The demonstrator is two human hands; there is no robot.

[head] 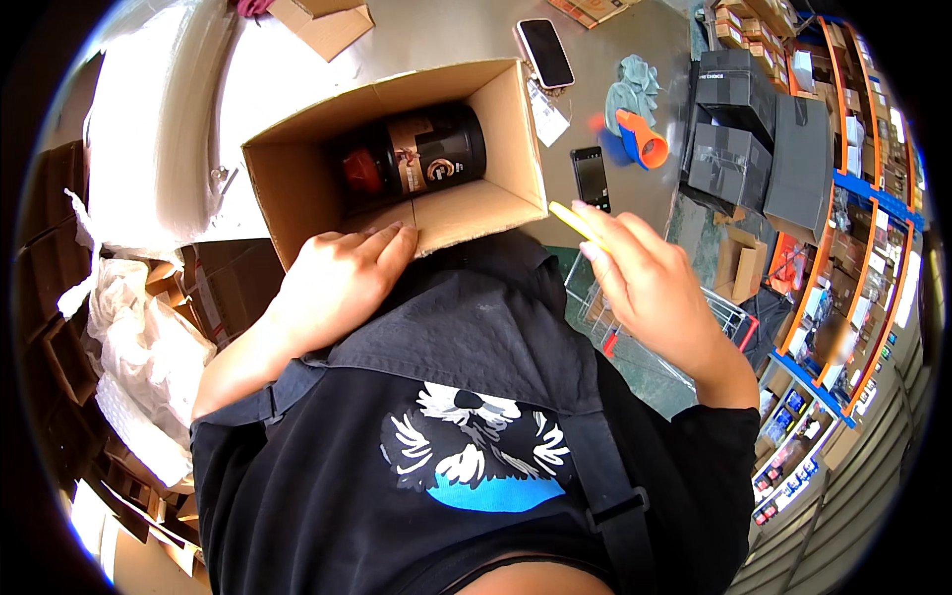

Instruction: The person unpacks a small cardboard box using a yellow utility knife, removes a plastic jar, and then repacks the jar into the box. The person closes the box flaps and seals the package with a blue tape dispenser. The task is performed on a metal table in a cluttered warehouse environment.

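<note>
An open-topped cardboard box (476,217) stands before me at the table's near edge. Inside, a dark plastic jar (468,141) with a red cap (362,169) lies on its side; it bears a brown printed label. My left hand (342,271) grips the box's near wall, fingers over the rim. Just off the box's near right corner, my right hand (639,271) holds a slim yellow tool (579,225) between thumb and fingers. Its tip points toward that corner, and the grip hides its rear part. Whether it is a knife or a pen cannot be told.
On the metal table (461,33) lie a pale-cased phone (547,53), a black phone (591,178), an orange-and-blue tape dispenser (641,140) and a teal cloth (632,85). Wrapping film (149,126) is at left. A wire cart (654,349) and shelving (825,297) stand right.
</note>
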